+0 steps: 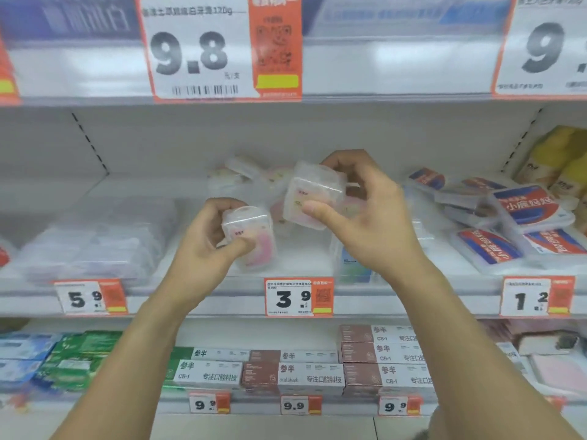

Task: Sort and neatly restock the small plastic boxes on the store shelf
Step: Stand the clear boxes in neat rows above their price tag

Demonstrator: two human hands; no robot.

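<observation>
My left hand (206,246) grips a small clear plastic box with pink contents (251,236), held low above the middle shelf (222,290). My right hand (365,217) holds a second clear box (313,193) a little higher, thumb on its front face. Behind both hands, several more clear pink boxes (244,176) lie jumbled at the back of the shelf. The view is motion-blurred.
Flat clear packs (95,242) lie at the left of the shelf. Red-and-blue labelled boxes (521,223) are piled at the right, next to a blue-labelled clear box (352,265). A 3.9 price tag (298,296) hangs below. Toothpaste cartons (305,373) fill the lower shelf.
</observation>
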